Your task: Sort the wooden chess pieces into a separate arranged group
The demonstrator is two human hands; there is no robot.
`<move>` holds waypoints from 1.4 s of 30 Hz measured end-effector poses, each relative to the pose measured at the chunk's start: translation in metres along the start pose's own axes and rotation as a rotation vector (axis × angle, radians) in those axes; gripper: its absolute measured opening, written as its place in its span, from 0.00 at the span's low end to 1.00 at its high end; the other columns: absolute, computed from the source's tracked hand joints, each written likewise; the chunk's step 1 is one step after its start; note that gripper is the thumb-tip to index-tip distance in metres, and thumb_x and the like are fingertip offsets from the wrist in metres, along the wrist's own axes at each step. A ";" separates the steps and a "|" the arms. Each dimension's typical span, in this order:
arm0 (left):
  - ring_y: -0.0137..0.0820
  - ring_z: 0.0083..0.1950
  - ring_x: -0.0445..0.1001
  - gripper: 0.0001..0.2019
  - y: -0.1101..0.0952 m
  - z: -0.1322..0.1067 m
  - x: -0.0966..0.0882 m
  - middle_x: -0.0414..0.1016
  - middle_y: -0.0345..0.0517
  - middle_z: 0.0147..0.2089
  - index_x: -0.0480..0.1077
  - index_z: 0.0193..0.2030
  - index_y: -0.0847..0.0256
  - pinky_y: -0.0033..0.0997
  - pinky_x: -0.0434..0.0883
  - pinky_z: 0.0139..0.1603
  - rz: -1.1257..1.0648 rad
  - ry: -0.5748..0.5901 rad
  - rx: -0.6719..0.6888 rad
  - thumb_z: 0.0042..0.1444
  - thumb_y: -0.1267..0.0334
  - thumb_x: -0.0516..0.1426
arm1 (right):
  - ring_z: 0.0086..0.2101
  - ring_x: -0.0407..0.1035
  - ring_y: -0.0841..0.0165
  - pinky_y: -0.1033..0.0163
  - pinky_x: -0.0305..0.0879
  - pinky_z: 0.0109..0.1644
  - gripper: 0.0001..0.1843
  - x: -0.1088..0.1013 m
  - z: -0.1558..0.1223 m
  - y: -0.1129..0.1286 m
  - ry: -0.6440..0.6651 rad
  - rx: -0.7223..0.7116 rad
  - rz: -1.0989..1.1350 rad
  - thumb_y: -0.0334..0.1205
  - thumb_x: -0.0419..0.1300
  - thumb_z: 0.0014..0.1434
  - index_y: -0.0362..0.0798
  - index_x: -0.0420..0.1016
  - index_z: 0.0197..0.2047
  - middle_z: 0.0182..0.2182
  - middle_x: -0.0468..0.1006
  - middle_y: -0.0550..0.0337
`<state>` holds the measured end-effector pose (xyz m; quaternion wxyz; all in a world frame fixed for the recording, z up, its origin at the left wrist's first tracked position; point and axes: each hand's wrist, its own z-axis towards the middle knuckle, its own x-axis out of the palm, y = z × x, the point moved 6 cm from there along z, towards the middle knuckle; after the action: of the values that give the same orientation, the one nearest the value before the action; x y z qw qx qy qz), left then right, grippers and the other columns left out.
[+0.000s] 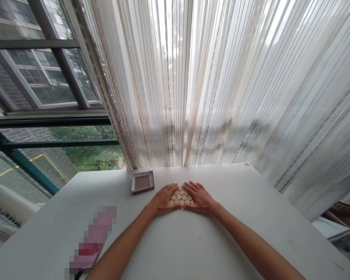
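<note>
Pale round wooden discs (179,197), several of them, lie packed side by side in a roughly triangular cluster on the white table (175,245). My left hand (164,199) curves around the left side of the cluster, its fingers stretched forward and its thumb along the near edge. On the other side, my right hand (203,199) mirrors it, fingers spread and thumb pointing inward. The two thumbs nearly meet in front of the discs. Both hands rest on the table against the cluster, and parts of the outer discs are hidden under the fingers.
A shallow open box (142,182) with a brown inside sits beyond my left hand. Left of my left forearm lies a long pinkish object (95,237), blurred by pixelation. Sheer striped curtains (192,97) hang behind the table; a window (46,77) is at left.
</note>
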<state>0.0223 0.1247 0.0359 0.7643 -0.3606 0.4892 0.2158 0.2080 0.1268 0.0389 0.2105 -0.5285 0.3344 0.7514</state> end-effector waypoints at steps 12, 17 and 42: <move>0.46 0.70 0.61 0.42 -0.002 -0.001 0.000 0.62 0.55 0.71 0.57 0.70 0.59 0.48 0.58 0.72 0.025 0.000 0.020 0.55 0.37 0.59 | 0.64 0.56 0.50 0.43 0.46 0.68 0.38 -0.006 -0.005 0.008 -0.094 -0.006 0.007 0.67 0.58 0.59 0.56 0.64 0.66 0.63 0.69 0.54; 0.47 0.70 0.60 0.42 -0.002 -0.001 0.000 0.61 0.56 0.71 0.55 0.70 0.61 0.48 0.57 0.71 0.040 0.005 0.025 0.55 0.39 0.59 | 0.62 0.59 0.52 0.44 0.49 0.67 0.36 -0.007 -0.006 0.008 -0.140 -0.021 0.021 0.64 0.60 0.59 0.55 0.67 0.64 0.62 0.71 0.53; 0.46 0.67 0.64 0.39 -0.038 0.034 0.015 0.65 0.53 0.68 0.58 0.69 0.54 0.49 0.58 0.69 -0.017 -0.001 0.112 0.55 0.38 0.60 | 0.66 0.53 0.49 0.42 0.45 0.71 0.50 -0.007 -0.038 -0.039 -0.103 0.063 0.044 0.69 0.62 0.53 0.52 0.57 0.71 0.69 0.59 0.49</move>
<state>0.0746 0.1261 0.0440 0.7853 -0.3212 0.4969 0.1819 0.2614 0.1257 0.0258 0.2276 -0.4747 0.3579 0.7712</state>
